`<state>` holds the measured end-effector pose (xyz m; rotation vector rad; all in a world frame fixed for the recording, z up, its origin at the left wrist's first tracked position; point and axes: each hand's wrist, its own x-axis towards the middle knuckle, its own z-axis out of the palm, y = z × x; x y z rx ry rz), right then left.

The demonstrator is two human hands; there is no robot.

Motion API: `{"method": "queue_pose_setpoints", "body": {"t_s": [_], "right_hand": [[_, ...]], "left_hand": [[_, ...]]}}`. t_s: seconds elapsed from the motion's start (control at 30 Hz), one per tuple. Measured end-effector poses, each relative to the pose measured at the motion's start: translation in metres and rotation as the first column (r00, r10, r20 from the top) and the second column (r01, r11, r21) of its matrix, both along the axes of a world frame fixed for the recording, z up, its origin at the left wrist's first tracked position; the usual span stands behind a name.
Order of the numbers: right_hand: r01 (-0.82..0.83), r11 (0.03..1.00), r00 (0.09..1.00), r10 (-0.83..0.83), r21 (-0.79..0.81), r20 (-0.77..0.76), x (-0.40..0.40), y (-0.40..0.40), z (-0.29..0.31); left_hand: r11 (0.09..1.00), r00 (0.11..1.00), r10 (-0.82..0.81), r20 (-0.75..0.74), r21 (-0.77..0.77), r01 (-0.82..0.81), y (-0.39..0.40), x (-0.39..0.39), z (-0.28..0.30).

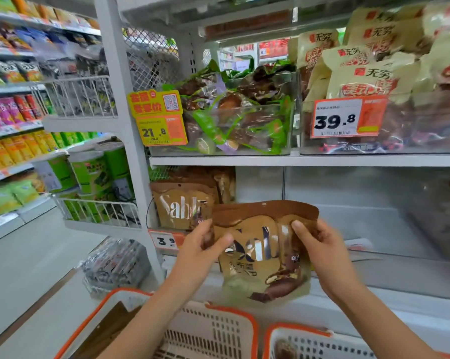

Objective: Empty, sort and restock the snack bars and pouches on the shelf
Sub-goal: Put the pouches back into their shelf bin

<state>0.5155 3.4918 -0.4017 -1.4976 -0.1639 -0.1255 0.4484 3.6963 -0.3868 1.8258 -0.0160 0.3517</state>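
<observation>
Basically holding one brown pouch (264, 251) upright with both grips, left hand (202, 251) and right hand (319, 246) pinching the top corners, between near baskets (234, 317) and shelf (304, 161), probably to read the front before sorting.

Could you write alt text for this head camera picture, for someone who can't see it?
A person's left hand and right hand hold a brown and gold snack pouch by its upper corners in front of a shop shelf, above two white baskets with orange rims. Matching pouches stand on the lower shelf at left; bins of wrapped snacks with price tags sit above.
</observation>
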Motion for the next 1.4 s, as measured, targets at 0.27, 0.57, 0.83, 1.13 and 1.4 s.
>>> {"method": "queue_pose_setpoints", "body": {"t_s": [0.27,0.57,0.83,1.13,1.4], "right_hand": [[0.011,1.000,0.960,-0.003,-0.028,0.279,-0.002,0.021,0.038],[0.079,0.965,0.863,0.060,-0.250,0.502,0.063,0.042,0.063],[0.276,0.450,0.865,0.268,-0.849,0.423,0.106,0.027,0.035],[0.315,0.466,0.935,-0.001,-0.827,0.355,0.179,0.051,0.036],[0.377,0.651,0.908,-0.120,-0.659,0.401,0.223,0.057,0.019]], "left_hand": [[0.878,0.941,0.101,0.324,0.416,-0.238,0.037,0.012,0.029],[0.906,0.895,0.190,0.405,0.280,-0.319,0.075,0.092,0.053],[0.884,0.980,0.157,0.123,0.425,-0.194,0.078,0.148,-0.011],[0.835,0.926,0.324,0.192,0.403,-0.375,0.054,0.202,-0.021],[0.847,0.883,0.400,0.245,0.270,-0.459,0.047,0.254,-0.029]]}}
